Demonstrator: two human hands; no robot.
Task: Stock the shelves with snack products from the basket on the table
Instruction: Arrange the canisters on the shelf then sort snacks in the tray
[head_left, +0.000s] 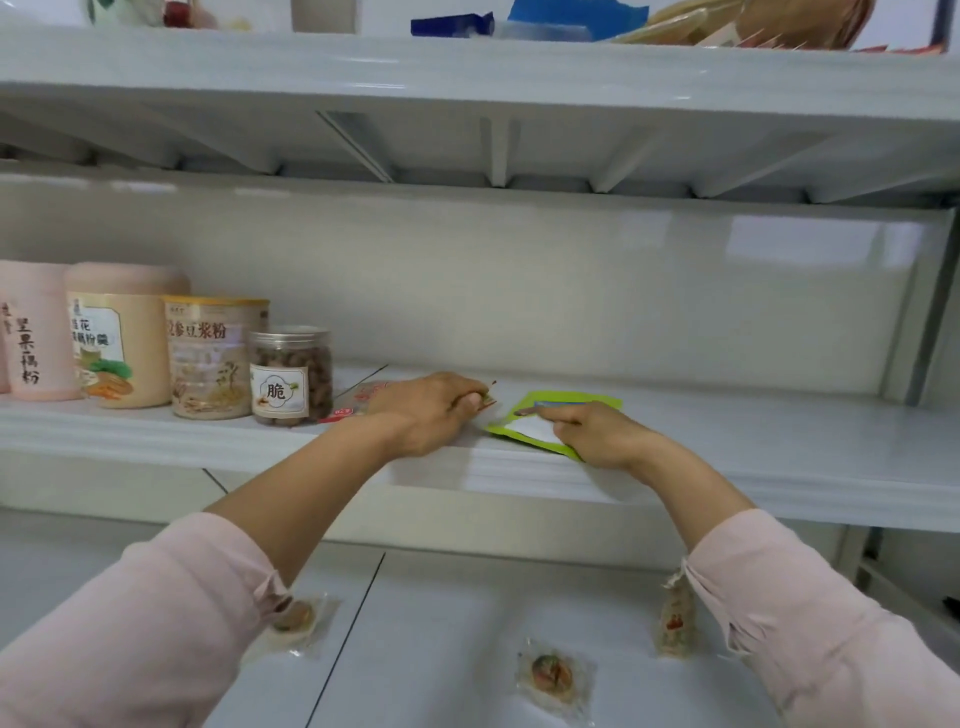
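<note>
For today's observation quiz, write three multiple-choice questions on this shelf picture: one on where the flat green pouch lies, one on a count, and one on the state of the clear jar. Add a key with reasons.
1. Where does the flat green pouch lie?
A. On the white middle shelf, right of the clear plastic jar with a silver lid
B. On the top shelf
C. Inside a basket

2. How many small clear-wrapped snacks lie in view on the white lower shelf?
A. One
B. Three
C. Six

3. How does the clear plastic jar stand?
A. On its side
B. Upright, lid off
C. Upright, lid on

Key:
1 A: the pouch lies flat on the middle shelf, to the right of the jar.
2 B: three separate wrappers show there.
3 C: the silver lid sits on top of the upright jar.
</note>
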